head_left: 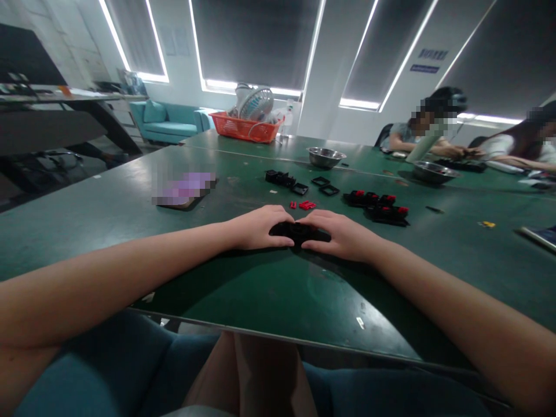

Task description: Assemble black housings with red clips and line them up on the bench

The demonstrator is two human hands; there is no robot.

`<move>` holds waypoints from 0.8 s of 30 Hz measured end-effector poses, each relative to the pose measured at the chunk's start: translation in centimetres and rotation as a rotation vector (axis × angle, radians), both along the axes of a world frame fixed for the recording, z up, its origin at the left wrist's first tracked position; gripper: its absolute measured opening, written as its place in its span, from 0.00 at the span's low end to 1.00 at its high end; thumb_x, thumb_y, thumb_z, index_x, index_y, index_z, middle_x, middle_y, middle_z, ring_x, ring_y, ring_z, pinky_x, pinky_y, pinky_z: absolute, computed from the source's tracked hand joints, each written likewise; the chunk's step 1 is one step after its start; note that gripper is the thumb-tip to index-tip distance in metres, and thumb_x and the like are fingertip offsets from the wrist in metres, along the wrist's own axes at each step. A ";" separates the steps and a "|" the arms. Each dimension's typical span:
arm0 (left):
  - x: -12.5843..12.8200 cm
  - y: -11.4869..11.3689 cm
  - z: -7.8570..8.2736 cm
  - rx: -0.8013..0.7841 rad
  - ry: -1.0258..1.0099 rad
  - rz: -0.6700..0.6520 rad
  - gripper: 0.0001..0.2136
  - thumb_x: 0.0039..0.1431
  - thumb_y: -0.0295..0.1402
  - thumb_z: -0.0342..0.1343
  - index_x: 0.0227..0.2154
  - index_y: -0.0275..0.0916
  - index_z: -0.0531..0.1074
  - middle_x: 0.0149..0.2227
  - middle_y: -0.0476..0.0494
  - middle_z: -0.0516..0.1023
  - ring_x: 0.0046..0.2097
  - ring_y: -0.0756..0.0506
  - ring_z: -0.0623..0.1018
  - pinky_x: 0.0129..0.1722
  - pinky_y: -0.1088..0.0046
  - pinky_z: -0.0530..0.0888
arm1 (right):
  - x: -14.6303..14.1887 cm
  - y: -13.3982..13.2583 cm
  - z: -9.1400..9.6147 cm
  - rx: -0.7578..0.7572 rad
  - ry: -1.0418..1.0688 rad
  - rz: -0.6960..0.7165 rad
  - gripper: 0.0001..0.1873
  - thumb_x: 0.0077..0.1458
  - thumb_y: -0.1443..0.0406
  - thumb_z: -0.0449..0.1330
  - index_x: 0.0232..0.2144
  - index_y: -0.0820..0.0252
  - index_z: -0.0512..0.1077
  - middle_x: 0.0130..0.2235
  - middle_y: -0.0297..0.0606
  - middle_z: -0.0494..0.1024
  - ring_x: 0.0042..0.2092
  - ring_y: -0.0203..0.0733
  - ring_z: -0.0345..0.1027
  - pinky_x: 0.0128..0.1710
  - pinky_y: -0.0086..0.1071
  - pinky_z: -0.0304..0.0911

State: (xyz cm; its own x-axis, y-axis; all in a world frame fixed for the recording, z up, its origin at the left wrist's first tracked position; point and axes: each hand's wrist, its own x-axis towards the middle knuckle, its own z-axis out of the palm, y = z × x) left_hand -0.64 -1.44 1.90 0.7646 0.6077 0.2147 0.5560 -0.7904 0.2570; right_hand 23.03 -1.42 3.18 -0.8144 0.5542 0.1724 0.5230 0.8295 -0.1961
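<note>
I see my left hand (259, 227) and right hand (343, 234) together at frame centre, both clamped on a black part (296, 230) on the table (260, 289). Red clips (307, 204) lie just above.

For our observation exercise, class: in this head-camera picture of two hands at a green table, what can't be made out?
All in the head view:
- Black part: mostly covered by the left hand and right hand; shape unclear.
- Mauve object left of the hands: pixelated.
- Red pieces: too small to identify.
- Flat object at the right edge: cut off by the frame.
</note>
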 end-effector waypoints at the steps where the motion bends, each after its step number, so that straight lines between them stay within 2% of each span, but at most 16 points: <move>1: 0.0 0.0 0.1 -0.004 0.002 0.004 0.19 0.60 0.39 0.58 0.50 0.32 0.71 0.47 0.35 0.75 0.51 0.40 0.74 0.52 0.64 0.69 | 0.0 0.0 0.0 -0.005 0.001 0.000 0.25 0.58 0.55 0.59 0.53 0.66 0.70 0.47 0.51 0.76 0.50 0.52 0.70 0.49 0.45 0.66; 8: 0.1 -0.2 0.3 -0.014 -0.015 0.012 0.19 0.60 0.39 0.58 0.49 0.32 0.71 0.47 0.35 0.75 0.50 0.40 0.74 0.51 0.63 0.70 | 0.1 0.0 0.4 -0.064 0.030 -0.010 0.24 0.57 0.55 0.59 0.53 0.61 0.71 0.48 0.49 0.76 0.50 0.51 0.70 0.49 0.46 0.66; 24: 0.1 0.0 -0.1 -0.028 -0.028 0.010 0.20 0.60 0.39 0.58 0.51 0.30 0.70 0.48 0.34 0.74 0.50 0.39 0.73 0.52 0.62 0.69 | 0.2 0.0 0.5 -0.097 0.004 -0.037 0.23 0.58 0.57 0.59 0.53 0.61 0.70 0.50 0.48 0.76 0.51 0.50 0.70 0.51 0.45 0.66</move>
State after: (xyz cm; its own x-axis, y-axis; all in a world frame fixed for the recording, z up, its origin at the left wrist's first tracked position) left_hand -0.51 -1.49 1.80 0.7523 0.6215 0.2188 0.5563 -0.7770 0.2946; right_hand 23.26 -1.40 3.68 -0.7922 0.5984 0.1196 0.5524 0.7865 -0.2763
